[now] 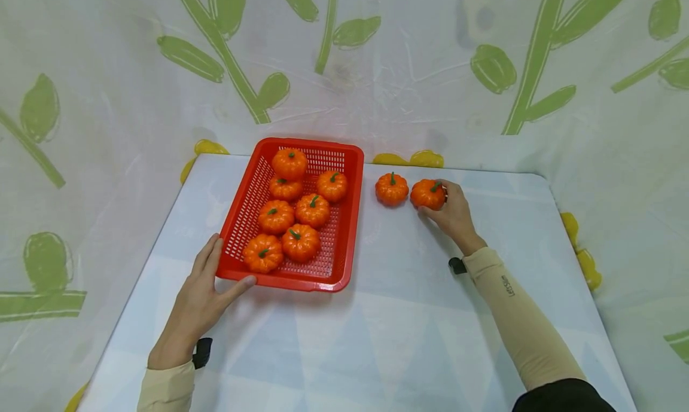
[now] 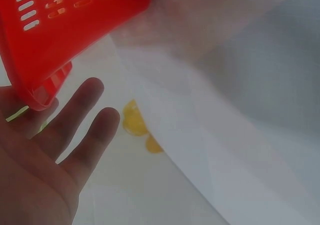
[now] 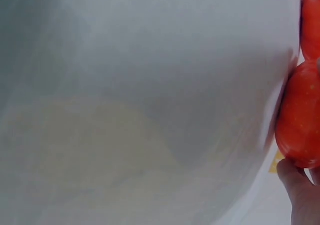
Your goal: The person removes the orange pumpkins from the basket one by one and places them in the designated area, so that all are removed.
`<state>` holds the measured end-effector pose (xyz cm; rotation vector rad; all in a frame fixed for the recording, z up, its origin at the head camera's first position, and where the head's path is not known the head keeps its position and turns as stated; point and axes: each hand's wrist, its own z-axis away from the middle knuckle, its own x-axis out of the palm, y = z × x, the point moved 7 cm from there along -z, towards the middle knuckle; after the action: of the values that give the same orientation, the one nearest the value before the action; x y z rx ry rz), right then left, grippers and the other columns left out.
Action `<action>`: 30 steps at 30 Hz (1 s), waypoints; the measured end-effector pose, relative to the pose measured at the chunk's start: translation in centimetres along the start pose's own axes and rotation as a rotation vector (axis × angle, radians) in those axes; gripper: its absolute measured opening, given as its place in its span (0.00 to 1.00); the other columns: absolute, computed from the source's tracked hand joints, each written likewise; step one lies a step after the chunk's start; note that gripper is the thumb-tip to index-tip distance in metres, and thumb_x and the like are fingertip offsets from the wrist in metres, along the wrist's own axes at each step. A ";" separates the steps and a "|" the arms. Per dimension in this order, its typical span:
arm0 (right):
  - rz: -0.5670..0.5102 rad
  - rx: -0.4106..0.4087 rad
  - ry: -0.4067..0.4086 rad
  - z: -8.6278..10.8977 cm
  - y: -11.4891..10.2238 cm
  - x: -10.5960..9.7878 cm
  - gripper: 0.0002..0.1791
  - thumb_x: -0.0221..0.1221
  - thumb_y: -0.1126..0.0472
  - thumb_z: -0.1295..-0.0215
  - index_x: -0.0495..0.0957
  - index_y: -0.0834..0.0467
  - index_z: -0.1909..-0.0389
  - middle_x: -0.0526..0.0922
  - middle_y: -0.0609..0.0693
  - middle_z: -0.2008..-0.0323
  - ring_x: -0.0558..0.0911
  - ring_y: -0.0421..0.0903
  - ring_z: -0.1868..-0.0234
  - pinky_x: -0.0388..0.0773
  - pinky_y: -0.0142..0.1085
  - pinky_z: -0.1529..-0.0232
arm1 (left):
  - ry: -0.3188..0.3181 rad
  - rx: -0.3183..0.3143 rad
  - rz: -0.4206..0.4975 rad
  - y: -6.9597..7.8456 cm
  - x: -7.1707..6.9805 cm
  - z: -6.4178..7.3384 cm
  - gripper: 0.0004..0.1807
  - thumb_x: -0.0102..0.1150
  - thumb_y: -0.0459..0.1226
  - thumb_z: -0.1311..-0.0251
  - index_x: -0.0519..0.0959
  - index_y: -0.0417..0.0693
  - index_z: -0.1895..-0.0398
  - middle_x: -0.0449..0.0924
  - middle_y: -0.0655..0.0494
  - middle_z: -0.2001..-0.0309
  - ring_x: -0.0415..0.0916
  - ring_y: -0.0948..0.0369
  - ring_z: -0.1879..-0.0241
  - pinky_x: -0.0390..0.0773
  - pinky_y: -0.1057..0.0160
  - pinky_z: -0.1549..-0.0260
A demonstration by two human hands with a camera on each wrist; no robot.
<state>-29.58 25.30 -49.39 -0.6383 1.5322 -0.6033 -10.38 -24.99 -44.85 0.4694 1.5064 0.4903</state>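
Pumpkin (image 1: 427, 194), small and orange, is on the right side of the basket (image 1: 353, 214), past another pumpkin (image 1: 392, 190) that sits closer to the basket. The two are just beside each other, but I cannot tell if they touch. I also cannot tell if the held one rests on the counter (image 1: 404, 316) or is a tiny bit up. The right grip (image 1: 453, 214) is pinching it, with the thumb on the near side and the fingers round the far side.

Inside the red basket are seven more pumpkins (image 1: 301, 244). At the basket's near left corner is the left grip (image 1: 200, 298). It is spread wide, with long straight fingers by the side and the thumb at the near edge.

The held pumpkin looks shiny and smooth, so I think it is light and hard, like a toy, and maybe a bit slippery. It probably would not squash. Its round shape could make it roll. The best place to hold it looks like the fat, bumpy sides, down low. The little green stem (image 1: 435, 186) looks too thin to hold well.
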 end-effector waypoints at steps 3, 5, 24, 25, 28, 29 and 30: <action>-0.006 0.004 0.000 0.1 0.1 0.0 0.46 0.74 0.60 0.42 0.59 0.67 0.28 0.64 0.67 0.31 0.66 0.63 0.32 0.61 0.55 0.28 | -0.002 -0.001 -0.001 0.0 0.0 0.0 0.61 0.65 0.63 0.41 0.40 0.50 0.17 0.38 0.48 0.18 0.56 0.34 0.29 0.64 0.25 0.43; -0.008 0.011 -0.004 0.1 0.1 0.0 0.46 0.74 0.60 0.41 0.59 0.67 0.27 0.63 0.66 0.31 0.65 0.63 0.32 0.61 0.55 0.28 | -0.006 -0.006 -0.004 0.0 -0.1 0.0 0.61 0.65 0.63 0.41 0.40 0.50 0.17 0.38 0.49 0.18 0.57 0.33 0.29 0.64 0.25 0.43; -0.075 -0.112 0.124 0.0 -2.1 -1.7 0.47 0.72 0.53 0.39 0.58 0.63 0.25 0.63 0.62 0.29 0.63 0.62 0.29 0.59 0.55 0.27 | -0.003 0.007 0.004 0.0 0.0 0.1 0.60 0.66 0.61 0.40 0.40 0.48 0.17 0.38 0.50 0.18 0.58 0.31 0.30 0.64 0.24 0.44; -0.091 -0.131 0.138 0.0 -2.5 -1.9 0.46 0.72 0.55 0.39 0.59 0.64 0.26 0.64 0.62 0.29 0.64 0.61 0.29 0.60 0.54 0.27 | -0.003 0.007 0.002 0.0 0.0 0.1 0.60 0.66 0.61 0.40 0.40 0.49 0.17 0.38 0.50 0.18 0.58 0.31 0.30 0.64 0.24 0.44; -0.139 -0.205 0.190 0.0 -4.1 -2.2 0.42 0.72 0.59 0.39 0.63 0.65 0.28 0.67 0.60 0.31 0.66 0.57 0.30 0.62 0.54 0.29 | -0.001 0.009 -0.008 0.0 0.0 0.1 0.61 0.66 0.61 0.40 0.40 0.48 0.17 0.39 0.49 0.18 0.59 0.31 0.31 0.64 0.24 0.45; -0.156 -0.234 0.213 0.1 -4.6 -2.3 0.40 0.72 0.60 0.39 0.65 0.64 0.29 0.68 0.60 0.31 0.66 0.56 0.30 0.63 0.54 0.30 | 0.001 0.012 -0.013 -0.1 0.0 0.1 0.61 0.66 0.61 0.40 0.40 0.48 0.17 0.39 0.49 0.18 0.59 0.30 0.32 0.65 0.24 0.45; -0.171 -0.265 0.235 0.1 -5.2 -2.4 0.38 0.72 0.61 0.39 0.66 0.64 0.30 0.70 0.59 0.32 0.67 0.54 0.31 0.64 0.53 0.31 | 0.001 0.011 -0.017 -0.1 0.0 0.1 0.61 0.66 0.61 0.40 0.40 0.48 0.17 0.39 0.49 0.18 0.60 0.30 0.32 0.65 0.24 0.45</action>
<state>-29.16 23.37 -44.05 -0.9337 1.8074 -0.6257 -10.30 -25.05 -44.93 0.4650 1.5134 0.4689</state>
